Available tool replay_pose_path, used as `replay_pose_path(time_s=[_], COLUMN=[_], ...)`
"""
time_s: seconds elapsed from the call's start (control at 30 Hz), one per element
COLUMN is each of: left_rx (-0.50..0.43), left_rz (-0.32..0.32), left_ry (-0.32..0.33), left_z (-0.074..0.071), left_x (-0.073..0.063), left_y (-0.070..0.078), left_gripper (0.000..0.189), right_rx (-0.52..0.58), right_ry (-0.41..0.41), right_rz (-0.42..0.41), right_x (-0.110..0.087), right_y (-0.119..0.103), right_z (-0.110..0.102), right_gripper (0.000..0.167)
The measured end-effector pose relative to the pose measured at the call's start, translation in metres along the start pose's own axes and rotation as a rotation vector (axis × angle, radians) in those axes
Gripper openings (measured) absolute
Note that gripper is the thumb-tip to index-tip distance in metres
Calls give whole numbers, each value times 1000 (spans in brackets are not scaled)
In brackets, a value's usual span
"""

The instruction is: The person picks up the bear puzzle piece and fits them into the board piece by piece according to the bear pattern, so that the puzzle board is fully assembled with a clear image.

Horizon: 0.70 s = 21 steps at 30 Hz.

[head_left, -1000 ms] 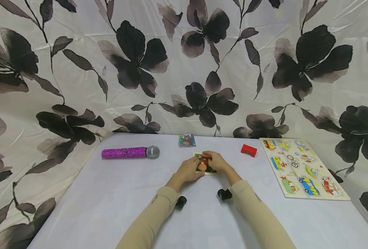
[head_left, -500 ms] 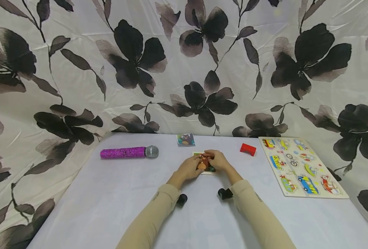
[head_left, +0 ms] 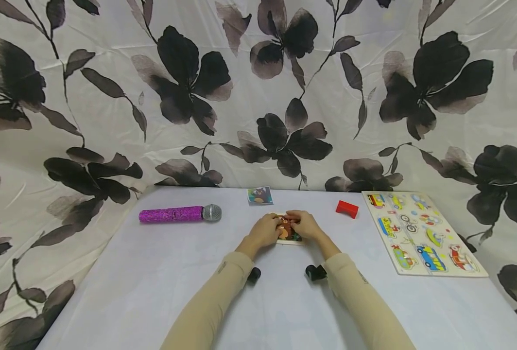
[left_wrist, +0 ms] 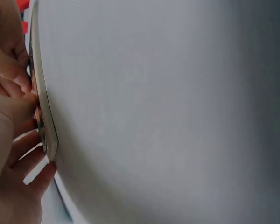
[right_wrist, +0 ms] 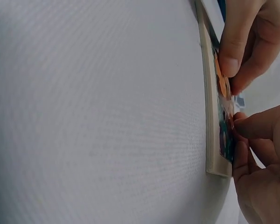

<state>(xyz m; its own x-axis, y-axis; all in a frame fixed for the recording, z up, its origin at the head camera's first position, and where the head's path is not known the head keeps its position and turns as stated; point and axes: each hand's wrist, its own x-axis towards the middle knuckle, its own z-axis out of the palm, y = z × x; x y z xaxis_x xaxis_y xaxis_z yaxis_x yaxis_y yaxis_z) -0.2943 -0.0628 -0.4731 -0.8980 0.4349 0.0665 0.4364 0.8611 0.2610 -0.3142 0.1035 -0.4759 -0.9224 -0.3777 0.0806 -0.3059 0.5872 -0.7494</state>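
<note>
A small wooden picture puzzle (head_left: pixel 288 236) with a brown bear lies flat on the white table. My left hand (head_left: pixel 265 230) is at its left side. In the left wrist view the left thumb bears on the picture while the other fingers (left_wrist: pixel 45 179) reach along the board's edge, gripping it. From the right, my right hand (head_left: pixel 307 225) brings curled thumb and fingers together on the picture. Both hands' fingertips nearly meet over it in the right wrist view, where the board's pale rim (right_wrist: pixel 211 116) shows. Whether a loose piece sits between the right fingertips is hidden.
Behind the hands lies a small bear picture card (head_left: pixel 260 195). A purple glitter microphone (head_left: pixel 173 214) is at the left, a red block (head_left: pixel 347 209) at the right. Farther right lies a large vehicle puzzle board (head_left: pixel 416 253). A flowered cloth (head_left: pixel 241 97) hangs behind the table.
The left hand has shifted slightly up and its thumb has drawn in from the puzzle's lower edge. The right hand stays nearly in place. The head view has drifted a little.
</note>
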Motion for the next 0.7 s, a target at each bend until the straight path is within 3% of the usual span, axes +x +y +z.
replay_pose_path(time_s=[0.2,0.7], left_rx=[73,-59], left_rz=[-5,51], left_ry=[-75,4], left_z=[-4,-2], left_x=[1,0], left_y=[-1,-8], left_gripper=[40,21], right_rx=[38,64], right_ry=[17,52], right_rz=[25,36], right_x=[0,-1], right_y=[3,6], right_z=[1,1], right_gripper=[40,38])
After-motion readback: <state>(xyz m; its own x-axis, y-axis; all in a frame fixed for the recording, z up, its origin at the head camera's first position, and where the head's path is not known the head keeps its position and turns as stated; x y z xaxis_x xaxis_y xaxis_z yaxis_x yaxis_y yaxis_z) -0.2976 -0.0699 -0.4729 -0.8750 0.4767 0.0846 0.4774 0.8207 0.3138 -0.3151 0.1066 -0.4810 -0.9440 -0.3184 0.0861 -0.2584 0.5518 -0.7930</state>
